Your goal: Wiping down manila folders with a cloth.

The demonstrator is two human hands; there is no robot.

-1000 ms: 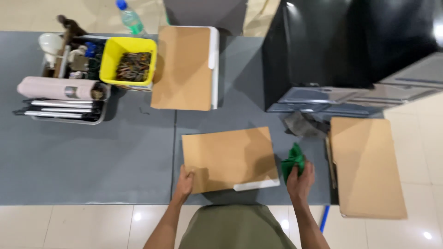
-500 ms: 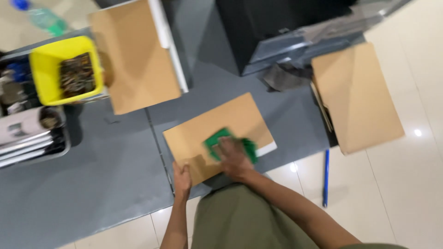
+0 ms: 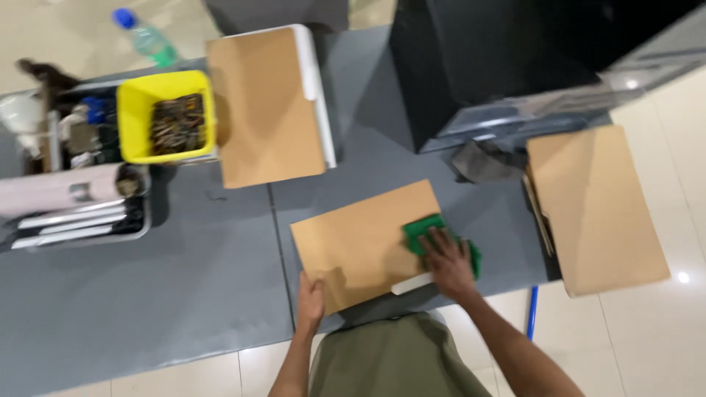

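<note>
The left hand (image 3: 310, 295) grips the near edge of a brown board (image 3: 360, 239) lying flat on the gray tabletop (image 3: 184, 294). The right hand (image 3: 448, 261) presses flat on a green cloth (image 3: 421, 229) at the board's right edge.

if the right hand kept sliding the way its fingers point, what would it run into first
The right hand presses a green cloth on the flat brown cardboard panel, fingers pointing up and slightly left. Going on, it would probably cross bare panel, then grey mat, before reaching the larger white-edged brown panel.
</note>
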